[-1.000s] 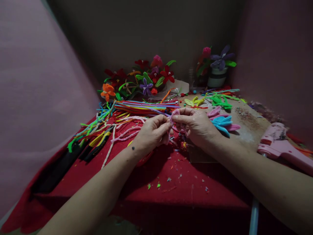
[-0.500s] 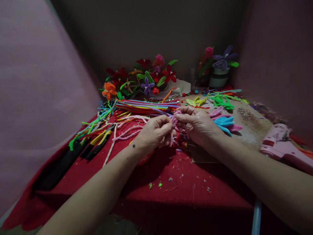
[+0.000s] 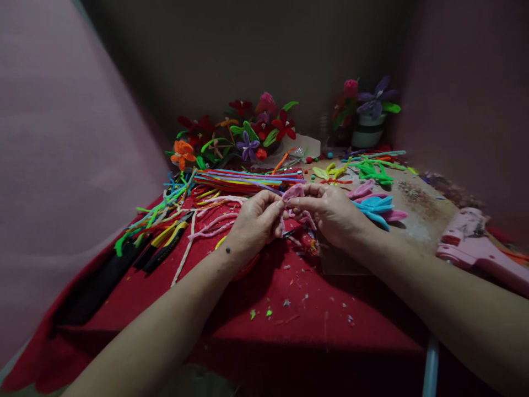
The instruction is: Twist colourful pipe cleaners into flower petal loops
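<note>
Between both hands is a looped pink pipe cleaner piece (image 3: 294, 192), held above the red cloth, with loose ends hanging down. My left hand (image 3: 261, 218) pinches its left side between thumb and fingers. On its right side my right hand (image 3: 326, 209) grips it, thumb and index finger pressed together. The fingertips of the two hands are close together. Pink pipe cleaners (image 3: 212, 226) lie just left of my left hand. Blue petal shapes (image 3: 376, 205) and pink petal shapes (image 3: 397, 215) rest on a board right of my right hand.
Yellow-handled pliers (image 3: 167, 242) lie at the left by a black object. Bundled pipe cleaners (image 3: 248, 179) stretch behind the hands. Pipe cleaner flowers (image 3: 248, 144) and a pot (image 3: 367, 131) stand at the back. A pink glue gun (image 3: 475, 237) is at the right.
The pink piece has turned and its loop now shows wider between the hands. My left hand has its fingertips a little lower on it, and the right fingers have shifted slightly left.
</note>
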The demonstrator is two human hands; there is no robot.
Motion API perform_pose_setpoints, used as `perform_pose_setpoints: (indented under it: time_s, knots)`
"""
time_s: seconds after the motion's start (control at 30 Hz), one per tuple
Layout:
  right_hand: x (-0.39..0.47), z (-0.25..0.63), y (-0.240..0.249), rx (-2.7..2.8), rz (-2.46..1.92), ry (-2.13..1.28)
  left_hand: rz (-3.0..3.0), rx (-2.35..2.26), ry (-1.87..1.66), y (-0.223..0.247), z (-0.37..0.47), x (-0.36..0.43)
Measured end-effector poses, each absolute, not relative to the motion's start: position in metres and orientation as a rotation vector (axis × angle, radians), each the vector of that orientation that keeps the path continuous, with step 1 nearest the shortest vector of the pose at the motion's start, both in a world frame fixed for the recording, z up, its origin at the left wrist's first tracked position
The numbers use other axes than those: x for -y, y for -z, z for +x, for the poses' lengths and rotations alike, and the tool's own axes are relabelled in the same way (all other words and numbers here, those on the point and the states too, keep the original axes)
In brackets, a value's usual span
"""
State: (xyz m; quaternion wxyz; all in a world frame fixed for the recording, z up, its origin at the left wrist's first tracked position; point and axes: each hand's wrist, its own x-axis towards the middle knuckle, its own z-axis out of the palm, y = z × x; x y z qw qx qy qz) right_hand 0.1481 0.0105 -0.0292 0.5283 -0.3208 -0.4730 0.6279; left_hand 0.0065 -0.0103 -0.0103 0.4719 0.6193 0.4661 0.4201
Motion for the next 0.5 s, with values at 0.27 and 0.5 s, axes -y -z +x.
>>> perform_pose_setpoints:
  time_s: [0.27,0.5]
  knots:
    - [-0.0063,0.1521,0.0234,1.453,-1.054,-1.351,1.524,-1.278,-1.128,0.0002,0.0047,0.0087]
    - [-0.0069,0.1514,0.0252,1.207,-0.752,-1.540,1.596,-1.295,-1.092,0.0042,0.0033,0.0061]
